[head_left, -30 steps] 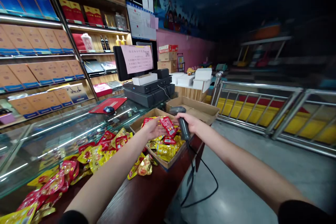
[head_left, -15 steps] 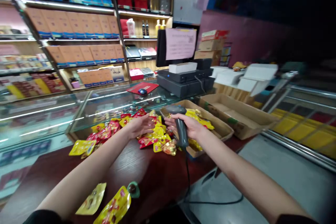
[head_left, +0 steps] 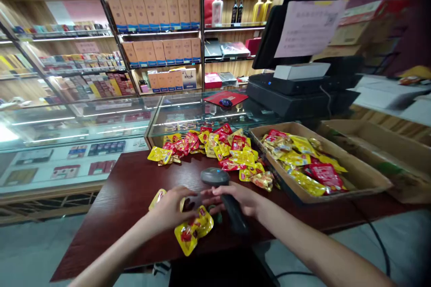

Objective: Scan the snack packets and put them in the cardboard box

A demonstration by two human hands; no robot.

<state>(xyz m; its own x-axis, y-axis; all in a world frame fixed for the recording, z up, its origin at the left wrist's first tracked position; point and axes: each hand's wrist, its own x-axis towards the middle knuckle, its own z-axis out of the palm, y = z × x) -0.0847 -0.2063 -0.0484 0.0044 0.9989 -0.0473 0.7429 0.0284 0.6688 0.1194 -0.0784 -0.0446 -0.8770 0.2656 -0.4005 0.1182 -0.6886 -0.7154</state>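
Note:
My right hand [head_left: 241, 199] is shut around the black handle of a handheld barcode scanner [head_left: 215, 176], whose head points towards my left hand. My left hand [head_left: 170, 209] is curled low over the dark wooden counter [head_left: 101, 233], with its fingers reaching towards the scanner. Yellow and red snack packets lie beneath and beside it, one [head_left: 194, 230] under the fingertips and another [head_left: 157, 199] partly behind the hand. A larger heap of packets [head_left: 208, 148] lies farther back, and more fill a cardboard box tray [head_left: 303, 161] to the right.
A glass display case [head_left: 81, 130] runs behind the counter, with stocked shelves beyond it. A black till [head_left: 296, 92] with a paper notice stands back right. A second cardboard box [head_left: 370, 143] sits at the right, and a black cable [head_left: 377, 237] hangs below the counter.
The view has swung left and down. Both hands have moved from the heap towards the near counter edge, over the loose packets. The scanner stays in my right hand.

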